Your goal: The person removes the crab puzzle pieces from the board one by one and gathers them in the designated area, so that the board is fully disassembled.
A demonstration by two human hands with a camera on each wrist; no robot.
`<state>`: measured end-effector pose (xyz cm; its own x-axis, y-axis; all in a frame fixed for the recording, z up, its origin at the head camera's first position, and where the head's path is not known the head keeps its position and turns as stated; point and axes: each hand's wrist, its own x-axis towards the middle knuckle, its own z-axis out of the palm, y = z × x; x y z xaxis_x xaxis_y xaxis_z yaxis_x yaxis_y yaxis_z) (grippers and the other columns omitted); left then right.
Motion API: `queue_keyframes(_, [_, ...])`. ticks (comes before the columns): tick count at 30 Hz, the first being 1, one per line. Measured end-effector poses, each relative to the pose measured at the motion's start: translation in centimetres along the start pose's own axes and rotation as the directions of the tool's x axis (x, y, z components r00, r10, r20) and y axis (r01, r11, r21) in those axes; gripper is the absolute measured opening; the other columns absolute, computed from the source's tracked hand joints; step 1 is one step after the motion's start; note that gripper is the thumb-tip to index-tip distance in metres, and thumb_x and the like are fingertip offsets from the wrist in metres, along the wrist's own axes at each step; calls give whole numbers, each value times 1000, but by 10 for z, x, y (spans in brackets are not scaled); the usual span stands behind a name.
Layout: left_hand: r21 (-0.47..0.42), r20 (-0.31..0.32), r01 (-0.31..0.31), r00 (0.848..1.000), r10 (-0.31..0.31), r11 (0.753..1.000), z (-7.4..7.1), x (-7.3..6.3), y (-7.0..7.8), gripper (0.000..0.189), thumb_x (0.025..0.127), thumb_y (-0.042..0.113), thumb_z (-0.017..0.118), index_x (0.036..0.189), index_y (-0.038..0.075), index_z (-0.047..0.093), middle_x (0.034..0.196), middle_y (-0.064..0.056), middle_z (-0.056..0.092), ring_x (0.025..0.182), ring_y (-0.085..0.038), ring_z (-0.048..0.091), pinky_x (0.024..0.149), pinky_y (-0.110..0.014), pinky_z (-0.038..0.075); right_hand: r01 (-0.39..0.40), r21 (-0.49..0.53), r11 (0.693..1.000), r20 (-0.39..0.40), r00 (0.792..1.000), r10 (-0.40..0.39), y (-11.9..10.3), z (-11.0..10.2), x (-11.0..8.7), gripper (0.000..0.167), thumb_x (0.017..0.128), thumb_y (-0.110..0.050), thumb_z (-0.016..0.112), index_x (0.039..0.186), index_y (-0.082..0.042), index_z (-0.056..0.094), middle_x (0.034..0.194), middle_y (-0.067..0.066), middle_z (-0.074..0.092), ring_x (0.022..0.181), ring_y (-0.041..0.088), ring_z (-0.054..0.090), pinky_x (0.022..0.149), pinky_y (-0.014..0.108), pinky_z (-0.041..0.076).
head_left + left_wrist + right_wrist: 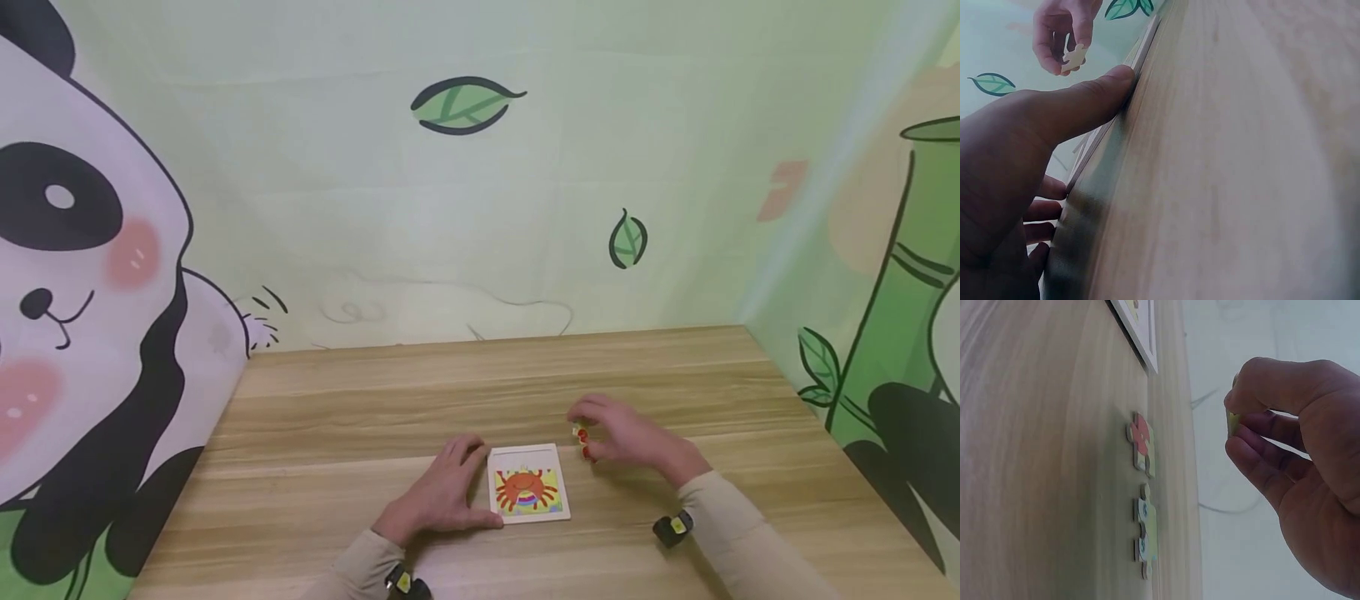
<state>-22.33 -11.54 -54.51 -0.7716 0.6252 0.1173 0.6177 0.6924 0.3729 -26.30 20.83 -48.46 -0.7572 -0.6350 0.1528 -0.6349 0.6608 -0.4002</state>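
A square jigsaw board (pixel 563 504) with a white frame and a red crab picture lies flat on the table. My left hand (pixel 447 487) holds its left side, thumb at the lower edge and fingers by the upper left corner. In the left wrist view, the left thumb (pixel 1094 103) touches the board's edge. To the right of the board, my right hand (pixel 1310 437) pinches a small jigsaw piece (pixel 1074 57) between thumb and fingertips. The fingers cover most of that piece in the right wrist view. Its pale side and knobs show in the left wrist view.
Two loose jigsaw pieces lie on the table in the right wrist view: a red one (pixel 1141 440) and one with blue round marks (pixel 1145 531). The wooden table (pixel 337 400) ends at a pale green printed backdrop (pixel 525 208). Each wrist wears a small black device.
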Motion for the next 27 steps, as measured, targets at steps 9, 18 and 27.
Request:
queue_keyframes(9, [-23, 10, 22, 1000, -22, 1000, 1, -2, 0, 106, 71, 69, 72, 147, 2, 38, 146, -13, 36, 136, -29, 33, 115, -46, 31, -43, -12, 999, -5, 999, 43, 3, -10, -9, 43, 79, -2, 70, 121, -5, 64, 121, 8, 62, 112, 26, 58, 95, 45, 52])
queue_keyframes(18, [-20, -3, -1, 1000, 1, 1000, -2, -1, 0, 104, 72, 67, 73, 145, 0, 40, 143, -14, 38, 134, -31, 35, 114, -48, 33, -74, -23, 997, -32, 997, 73, 15, -17, -21, 45, 77, 0, 71, 121, -5, 64, 122, 10, 62, 112, 29, 59, 94, 47, 52])
queue_keyframes(27, [-13, 4, 1, 1000, -1, 1000, -1, 0, 1, 104, 71, 67, 73, 144, 0, 41, 143, -14, 38, 134, -31, 34, 114, -48, 33, -71, -36, 997, -63, 996, 69, 27, -21, -33, 43, 75, 0, 72, 118, -5, 66, 115, 6, 64, 103, 23, 61, 88, 43, 54])
